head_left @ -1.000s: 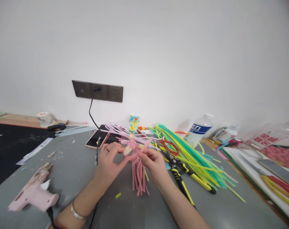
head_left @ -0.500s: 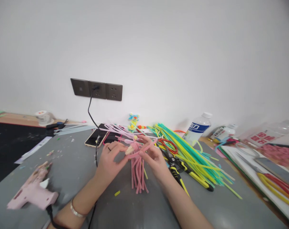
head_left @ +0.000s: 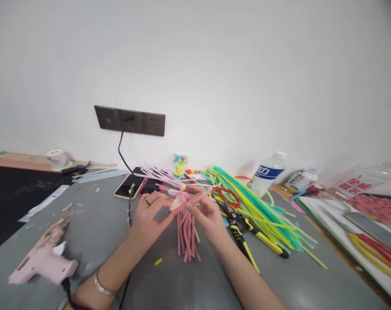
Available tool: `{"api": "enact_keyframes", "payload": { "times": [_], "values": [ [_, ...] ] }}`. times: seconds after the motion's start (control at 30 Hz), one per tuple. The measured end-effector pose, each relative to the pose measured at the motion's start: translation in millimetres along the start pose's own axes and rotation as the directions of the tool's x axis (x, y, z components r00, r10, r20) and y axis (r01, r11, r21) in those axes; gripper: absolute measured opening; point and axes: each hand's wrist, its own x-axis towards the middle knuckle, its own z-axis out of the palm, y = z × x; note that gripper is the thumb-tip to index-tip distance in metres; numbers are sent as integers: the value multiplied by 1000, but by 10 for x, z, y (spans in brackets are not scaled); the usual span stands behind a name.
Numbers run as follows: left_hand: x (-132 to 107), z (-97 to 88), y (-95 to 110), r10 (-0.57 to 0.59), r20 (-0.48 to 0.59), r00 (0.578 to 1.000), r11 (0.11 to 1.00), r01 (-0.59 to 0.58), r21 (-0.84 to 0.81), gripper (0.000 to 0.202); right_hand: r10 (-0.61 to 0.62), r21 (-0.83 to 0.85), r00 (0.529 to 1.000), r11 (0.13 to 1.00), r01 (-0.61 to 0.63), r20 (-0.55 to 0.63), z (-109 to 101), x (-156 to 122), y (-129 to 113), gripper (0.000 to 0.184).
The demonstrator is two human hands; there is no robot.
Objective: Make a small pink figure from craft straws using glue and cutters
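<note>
Between my hands is a small pink and cream figure [head_left: 180, 201] made of bent pipe cleaners. My left hand [head_left: 150, 213] pinches its left side with thumb and index finger. On the other side, my right hand [head_left: 204, 212] grips it together with a pink pipe cleaner [head_left: 202, 196] that sticks out to the upper right. Below the figure lies a bunch of loose pink pipe cleaners [head_left: 186, 241] on the grey mat. Lilac pipe cleaners [head_left: 156, 173] spread behind my hands. Parts of the figure are hidden by my fingers.
A pink hot glue gun [head_left: 42, 262] lies at left, its cord running near my left forearm. Pliers [head_left: 239, 224], red-handled scissors [head_left: 229, 197] and green and yellow pipe cleaners [head_left: 256, 206] lie at right. A water bottle [head_left: 267, 174], phones [head_left: 129, 186] and a small blue-yellow figure [head_left: 180, 165] stand farther back.
The pink pipe cleaner in my right hand lies closer against the figure, and the right fingers have shifted slightly left. The left hand keeps its pinch.
</note>
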Motion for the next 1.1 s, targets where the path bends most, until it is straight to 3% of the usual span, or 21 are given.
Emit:
{"api": "enact_keyframes", "payload": {
  "times": [0.53, 1.1],
  "values": [
    [-23, 30, -36, 56, -31, 998, 990, -59, -127, 17, -73, -51, 997, 996, 73, 0, 31, -8, 36, 8],
    [-26, 38, -38, -6, 31, 1000, 970, 14, -243, 19, -61, -46, 998, 997, 60, -34, 57, -18, 17, 7]
  ]
}}
